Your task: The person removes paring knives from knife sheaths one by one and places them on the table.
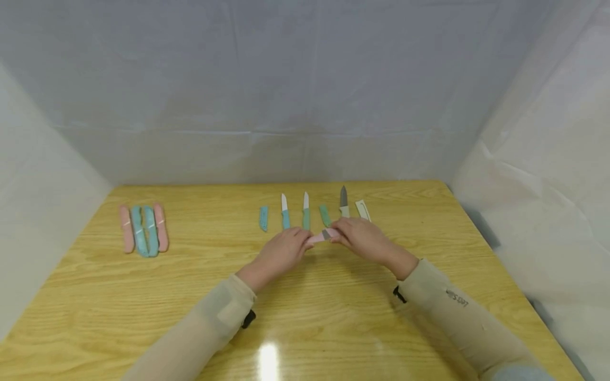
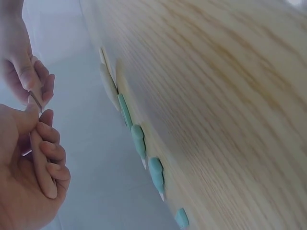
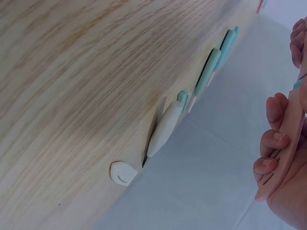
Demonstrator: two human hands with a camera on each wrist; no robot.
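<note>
Left wrist, unlike head, shows fingers [image 2: 53, 152] curled round a pink piece [image 2: 41, 172].

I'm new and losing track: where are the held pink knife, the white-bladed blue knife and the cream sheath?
Pink knife [image 1: 326, 234]: head view, on its exposed grey blade.
Blue knife [image 1: 286, 219]: head view, on its handle.
Cream sheath [image 1: 362, 209]: head view, on its middle.

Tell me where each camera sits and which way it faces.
Head: worn on the head, facing forward and down at the table; left hand, right hand and both sleeves show.
Left wrist: worn there, facing the left hand's work; both hands show, partly cropped.
Right wrist: worn there, facing the right hand's work; both hands show, partly cropped.
Shared: both wrist views show the table and pink knife.
</note>
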